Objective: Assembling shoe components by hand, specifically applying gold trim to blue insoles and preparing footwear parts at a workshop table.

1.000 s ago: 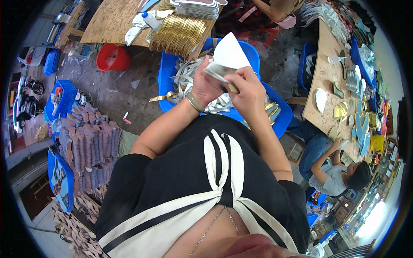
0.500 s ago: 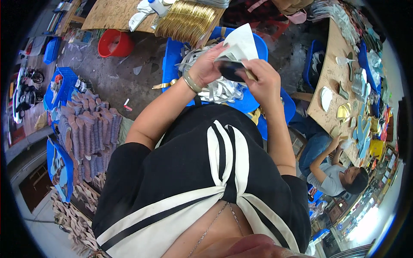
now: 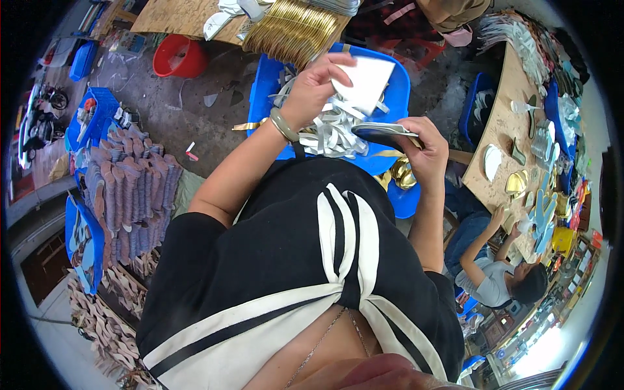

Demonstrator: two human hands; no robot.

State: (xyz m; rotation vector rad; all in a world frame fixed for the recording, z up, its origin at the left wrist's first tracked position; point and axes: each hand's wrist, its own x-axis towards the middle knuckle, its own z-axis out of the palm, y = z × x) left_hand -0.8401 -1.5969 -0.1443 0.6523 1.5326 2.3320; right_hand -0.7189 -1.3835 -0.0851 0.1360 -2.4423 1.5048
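My left hand [image 3: 316,88] pinches a white sheet-like piece [image 3: 367,84], slightly blurred, between thumb and fingers. It is held over a blue tub [image 3: 260,97] full of loose white strips [image 3: 331,138]. To its right and nearer me, my right hand [image 3: 426,146] grips the end of a thin, dark, rounded insole-like piece [image 3: 385,134] with pale edges. Whether that is one piece or several layered together, I cannot tell. The white sheet and the dark piece are apart. Shiny gold pieces [image 3: 403,174] lie below my right hand.
Beyond the tub, a wooden table [image 3: 175,19] carries a row of gold pieces [image 3: 289,32]. A red bucket [image 3: 180,57] stands at far left, stacked purplish sole-shaped pieces [image 3: 133,185] at left. On the right, a person [image 3: 491,279] works at another wooden table [image 3: 484,169].
My hands have drawn apart. The white sheet has come away from the dark piece with my left hand, while my right hand has moved right and nearer with the dark piece.
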